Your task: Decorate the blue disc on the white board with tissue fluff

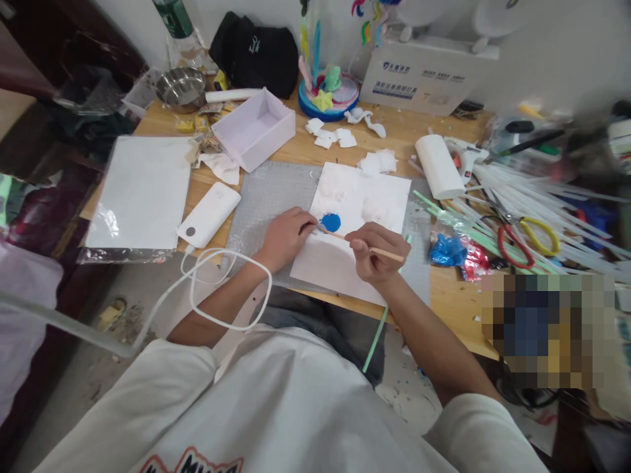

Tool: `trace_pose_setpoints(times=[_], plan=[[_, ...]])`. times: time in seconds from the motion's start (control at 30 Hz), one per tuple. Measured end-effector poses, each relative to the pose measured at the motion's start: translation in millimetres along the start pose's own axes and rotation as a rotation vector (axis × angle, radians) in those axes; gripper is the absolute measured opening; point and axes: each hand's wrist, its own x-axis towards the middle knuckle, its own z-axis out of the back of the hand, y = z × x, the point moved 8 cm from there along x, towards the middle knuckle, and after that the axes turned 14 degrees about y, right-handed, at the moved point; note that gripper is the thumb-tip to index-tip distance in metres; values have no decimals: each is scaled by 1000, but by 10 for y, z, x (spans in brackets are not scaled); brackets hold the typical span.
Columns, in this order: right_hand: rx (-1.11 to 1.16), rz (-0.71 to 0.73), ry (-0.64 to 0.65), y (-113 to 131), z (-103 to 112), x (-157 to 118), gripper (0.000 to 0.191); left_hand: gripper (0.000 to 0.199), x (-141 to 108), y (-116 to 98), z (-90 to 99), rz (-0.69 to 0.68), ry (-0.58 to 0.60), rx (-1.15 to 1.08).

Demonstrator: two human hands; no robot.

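My right hand [377, 253] is closed around a thin wooden stick [387, 253] that points left across the white paper [325, 259]. The stick's far end reaches the fingertips of my left hand [288, 236], whose fingers are pinched together. Whatever lies between those fingertips is too small to make out. A round blue patch [330, 223] sits on the paper just beyond the stick. Whitish raised lumps [378, 209] lie on the paper's far half. Under the paper is a grey cutting mat [273, 184].
A white power bank [209, 215] trails a looped cable [269, 289] over my left forearm. A lilac box [261, 128] and torn white scraps [330, 136] lie behind. Scissors [513, 236], blue packets [447, 249], a paper roll [438, 166] and a glue gun [470, 159] crowd the right.
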Motion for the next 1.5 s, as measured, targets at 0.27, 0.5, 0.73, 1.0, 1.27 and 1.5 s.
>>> trace_pose_setpoints(times=[0.27,0.5,0.73,1.0,1.27,1.5], plan=[[-80,-108,112,-78,-120,-24,42,20,13,16,-4,-16,-23,-32],[-126,-113,136,-84,-158,-36,44,20,13,25,-11,2,-39,-57],[-86,32,68,25,-126,16,25,16,10,28,-18,1,-42,-55],[-183,-106,294,29,-382,195,34,19,-66,27,-34,-9,-63,-84],[-41,-344,585,-453,-887,868,58,26,-260,-14,-123,22,-154,-8],[80,-357,599,-414,-899,1073,59,19,-483,-242,-191,-64,-149,110]])
